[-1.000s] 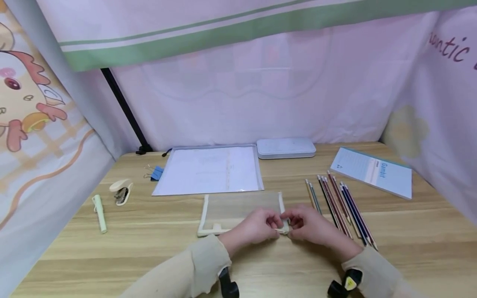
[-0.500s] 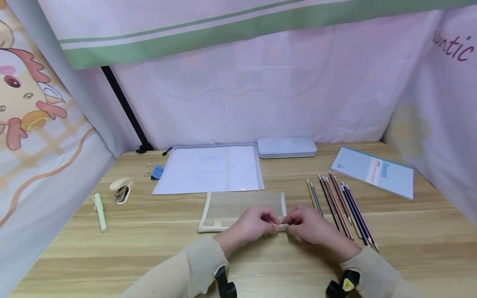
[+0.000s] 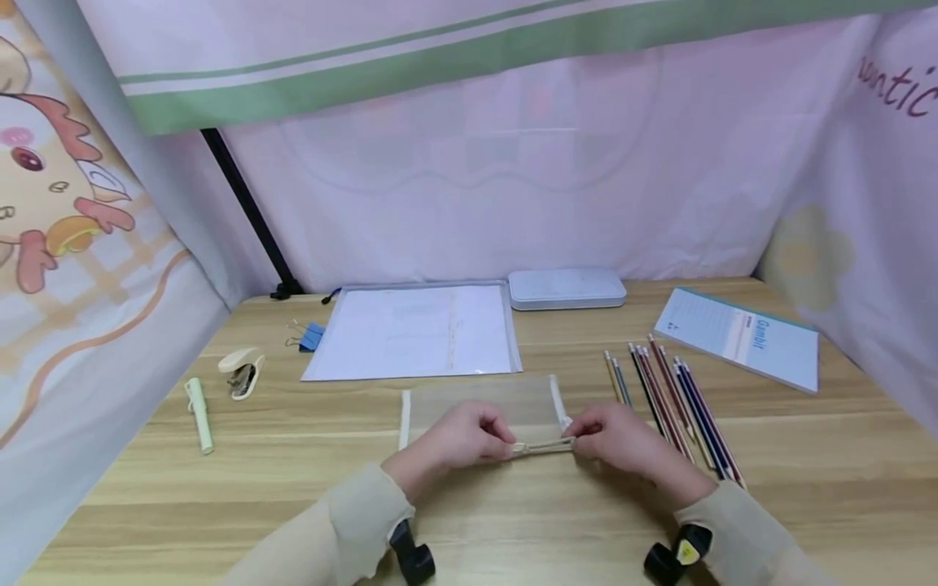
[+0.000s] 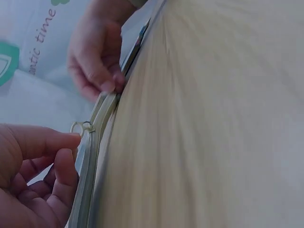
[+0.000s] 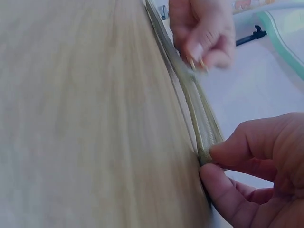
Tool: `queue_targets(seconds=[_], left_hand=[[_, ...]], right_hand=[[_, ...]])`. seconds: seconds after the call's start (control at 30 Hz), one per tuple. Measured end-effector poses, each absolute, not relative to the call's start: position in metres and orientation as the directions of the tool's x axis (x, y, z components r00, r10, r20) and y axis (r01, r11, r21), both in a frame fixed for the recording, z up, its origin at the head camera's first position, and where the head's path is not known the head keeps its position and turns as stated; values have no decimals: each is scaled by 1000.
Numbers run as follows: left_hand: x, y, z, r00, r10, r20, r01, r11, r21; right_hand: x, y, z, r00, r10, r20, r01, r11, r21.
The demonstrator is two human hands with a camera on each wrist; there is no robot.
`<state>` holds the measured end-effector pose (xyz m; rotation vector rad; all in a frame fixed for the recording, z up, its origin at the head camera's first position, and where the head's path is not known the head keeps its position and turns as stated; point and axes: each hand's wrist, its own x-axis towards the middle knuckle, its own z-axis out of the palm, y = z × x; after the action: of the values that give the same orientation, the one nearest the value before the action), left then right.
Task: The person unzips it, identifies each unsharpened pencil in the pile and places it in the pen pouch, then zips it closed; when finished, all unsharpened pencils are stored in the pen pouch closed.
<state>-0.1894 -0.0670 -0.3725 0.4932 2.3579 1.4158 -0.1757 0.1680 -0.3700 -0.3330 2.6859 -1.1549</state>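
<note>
the person's left hand [image 3: 465,439] has its grip pinched on the zip pull [image 4: 88,126] of a see-through pouch [image 3: 476,396], while the right hand [image 3: 621,437] has its grip pinched on the pouch's near right corner, at the end of the zip [image 5: 205,114]. the pouch lies on the bench [image 3: 542,525], just nearer the person than the white papers [image 3: 410,334] and left of the pencils [image 3: 665,400].

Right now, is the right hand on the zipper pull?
No, the left hand pinches the zipper pull, while the right hand grips one end of the pouch.
</note>
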Motion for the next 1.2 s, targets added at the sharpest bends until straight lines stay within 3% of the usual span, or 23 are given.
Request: queue_targets(seconds=[0.13, 0.37, 0.57, 0.87, 1.2], left_hand=[[-189, -95, -372, -888, 449, -101, 126, 450, 884], [-187, -150, -369, -918, 366, -153, 37, 463, 886], [-185, -184, -370, -909, 375, -180, -20, 393, 919], [-186, -192, -374, -887, 416, -203, -44, 362, 931], [-189, -188, -365, -872, 417, -256, -32, 475, 879]], right_hand=[[-178, 174, -370, -956, -259, -139, -61, 639, -767], [-183, 187, -372, -964, -208, -164, -13, 655, -756], [-187, 192, -374, -964, -203, -174, 11, 621, -783], [-188, 192, -372, -952, -250, -178, -2, 585, -811], [-189, 195, -373, -940, -303, -159, -26, 527, -850]])
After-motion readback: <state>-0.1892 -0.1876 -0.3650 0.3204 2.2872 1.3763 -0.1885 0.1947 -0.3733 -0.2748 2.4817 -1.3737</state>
